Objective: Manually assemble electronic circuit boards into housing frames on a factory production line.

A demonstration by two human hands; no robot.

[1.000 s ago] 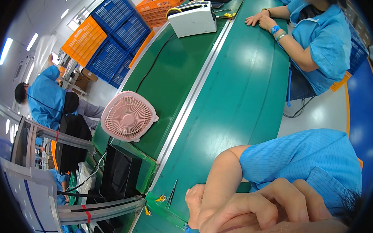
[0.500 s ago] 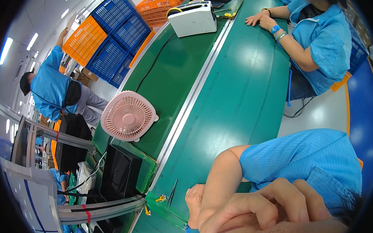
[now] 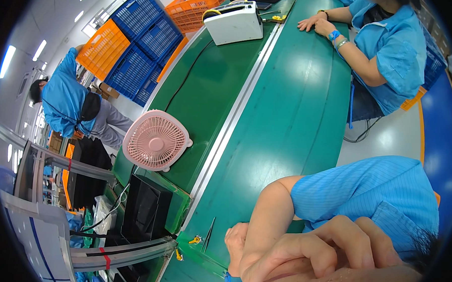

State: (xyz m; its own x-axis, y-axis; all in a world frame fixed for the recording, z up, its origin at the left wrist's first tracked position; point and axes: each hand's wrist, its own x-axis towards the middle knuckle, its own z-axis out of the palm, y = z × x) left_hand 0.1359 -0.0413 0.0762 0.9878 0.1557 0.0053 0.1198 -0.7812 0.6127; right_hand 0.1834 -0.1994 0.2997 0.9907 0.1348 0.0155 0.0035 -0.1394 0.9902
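We see our right hand folded over the left hand at the near edge of the green counter; neither grip holds anything. Tweezers lie just left, within reach; a pink fan stands farther left.

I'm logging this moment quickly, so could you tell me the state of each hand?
Left hand: mostly hidden, cannot tell.
Right hand: fingers curled shut, nothing visibly held.

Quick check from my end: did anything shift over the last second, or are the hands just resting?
Only the standing person in blue at the left moved, straightening up beside the stacked crates. The clasped hands stayed put at the lower edge; the pink fan and white machine are unchanged.
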